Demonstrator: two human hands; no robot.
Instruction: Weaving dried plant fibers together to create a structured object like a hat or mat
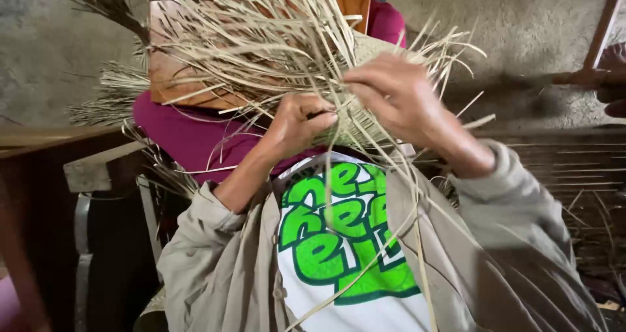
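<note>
Left grip: the left hand (297,123) is clenched — thumb and fingers pinch a few pale straw strands (261,38) at the edge of the woven piece (355,120), just left of frame centre.
Right grip: the right hand (398,97) lies over the woven piece at about one o'clock from the left hand, fingers curled down onto the weave and pressing it; thumb side faces the left hand, the two hands nearly touching.
Woven piece: a tight pale mat of plaited straw, held between both hands at the centre of the frame, partly hidden under the right hand.
Loose strands: long unwoven ends fan out from the weave toward ten, twelve and two o'clock; several hang down toward six o'clock across the shirt.
Sleeves: grey-beige jacket sleeves (202,241) run from both wrists toward seven and five o'clock.
Shirt: a white shirt with a bright green print (332,241) sits at six o'clock from the hands.
Lap cloth: magenta fabric (176,130) shows at nine o'clock, under the strands.
Wooden board: a brown wooden board (166,71) — behind the strands at eleven o'clock.
Straw bundle: a darker bundle of straw (107,97) lies at nine to ten o'clock, well apart from the hands.
Floor: grey concrete floor (535,25) at two o'clock.
</note>
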